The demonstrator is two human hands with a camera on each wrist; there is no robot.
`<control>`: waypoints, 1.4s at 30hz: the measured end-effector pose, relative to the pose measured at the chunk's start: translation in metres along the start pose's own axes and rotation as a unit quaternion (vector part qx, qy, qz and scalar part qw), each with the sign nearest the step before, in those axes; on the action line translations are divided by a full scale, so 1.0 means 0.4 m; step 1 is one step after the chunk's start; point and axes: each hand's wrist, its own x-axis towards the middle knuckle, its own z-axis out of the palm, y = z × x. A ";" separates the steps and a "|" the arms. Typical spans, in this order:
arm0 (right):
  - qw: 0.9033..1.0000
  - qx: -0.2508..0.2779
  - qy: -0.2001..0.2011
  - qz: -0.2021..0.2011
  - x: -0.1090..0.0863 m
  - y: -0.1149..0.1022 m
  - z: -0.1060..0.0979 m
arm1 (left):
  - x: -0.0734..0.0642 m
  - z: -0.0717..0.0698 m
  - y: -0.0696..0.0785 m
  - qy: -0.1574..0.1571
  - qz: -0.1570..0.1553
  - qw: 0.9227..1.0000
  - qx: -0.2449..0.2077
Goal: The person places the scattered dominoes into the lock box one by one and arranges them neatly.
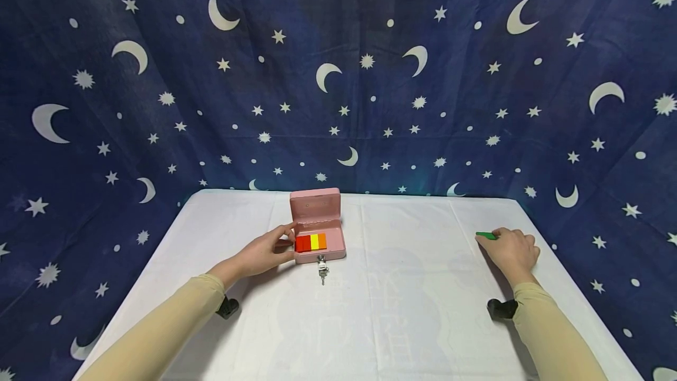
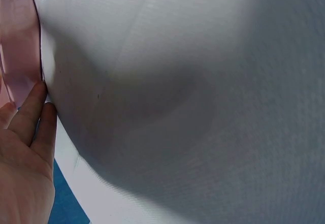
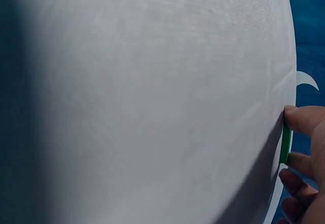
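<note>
A pink metal cash box (image 1: 333, 239) stands on the table with its lid (image 1: 315, 207) raised. Inside, along the left, lie several coloured blocks side by side: red (image 1: 303, 243), yellow (image 1: 314, 241) and orange (image 1: 322, 241). My left hand (image 1: 267, 251) rests against the box's left side, thumb near the front corner and fingers further back; the left wrist view shows fairly straight fingers (image 2: 31, 113) touching its edge. Far to the right, my right hand (image 1: 511, 251) pinches a thin green block (image 1: 486, 235) between thumb and fingers, at or just above the tabletop. Part of that block is hidden by the hand.
A key (image 1: 322, 277) hangs from the lock on the box's front. White cloth covers the table (image 1: 402, 310). A dark blue curtain (image 1: 370, 87) with moons and stars surrounds its back and sides, close behind the lid.
</note>
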 end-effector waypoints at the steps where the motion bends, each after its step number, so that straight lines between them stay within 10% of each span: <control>1: 1.000 0.003 0.002 -0.003 -0.001 0.002 0.002 | 0.000 0.000 -0.001 0.000 0.003 1.000 0.000; 42: 0.995 0.088 -0.025 -0.030 -0.014 0.046 0.001 | 0.000 0.002 -0.003 -0.004 0.021 1.000 -0.003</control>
